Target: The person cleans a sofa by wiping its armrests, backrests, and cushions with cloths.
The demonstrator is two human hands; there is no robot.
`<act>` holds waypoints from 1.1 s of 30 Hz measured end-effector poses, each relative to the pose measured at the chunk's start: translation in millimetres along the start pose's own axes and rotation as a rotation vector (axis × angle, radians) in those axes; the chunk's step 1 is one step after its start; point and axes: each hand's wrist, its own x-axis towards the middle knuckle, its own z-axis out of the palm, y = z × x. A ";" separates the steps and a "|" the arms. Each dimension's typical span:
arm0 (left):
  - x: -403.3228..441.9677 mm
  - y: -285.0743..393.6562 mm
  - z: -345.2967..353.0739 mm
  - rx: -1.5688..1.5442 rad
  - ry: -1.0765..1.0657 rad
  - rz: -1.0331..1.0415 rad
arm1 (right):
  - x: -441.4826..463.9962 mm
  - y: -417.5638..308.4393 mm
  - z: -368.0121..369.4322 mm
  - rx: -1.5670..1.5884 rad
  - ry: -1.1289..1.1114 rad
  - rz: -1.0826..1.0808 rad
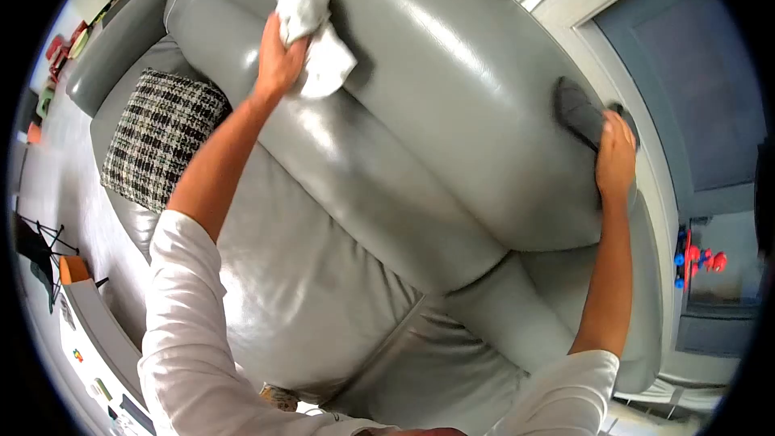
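My left hand [282,60] is closed around a crumpled white cloth [325,69], which lies against the upper backrest of a grey leather sofa [420,97]. Over at the right end of the backrest, my right hand [617,153] has its fingers bent around a dark grey item [575,109]. That item shows on both sides of the fingers, and its kind is unclear. The fingertips are partly hidden. Both arms stretch forward over the seat cushions in white sleeves.
A black-and-white checked pillow [165,137] rests on the seat near the left armrest [121,40]. Behind the right end are a white frame [646,129] and a red-and-blue toy [701,258]. A white cabinet [101,339] stands at lower left, by a dark chair [36,246].
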 end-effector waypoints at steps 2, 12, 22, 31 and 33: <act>59.9 43.5 10.2 0.094 0.060 0.230 | 0.7 7.7 4.1 -0.053 0.019 0.046; -61.7 252.9 147.1 -0.010 -0.480 0.765 | -5.9 15.8 15.3 0.038 0.150 0.026; -148.8 -13.5 65.5 0.338 -0.962 0.707 | -8.6 18.0 21.1 0.030 0.174 0.026; -26.4 -135.0 41.0 0.725 -0.317 -0.346 | -6.1 8.0 23.3 0.020 0.173 -0.022; -62.8 -100.7 62.7 0.805 -0.222 -0.219 | -5.3 8.3 26.8 -0.007 0.191 -0.032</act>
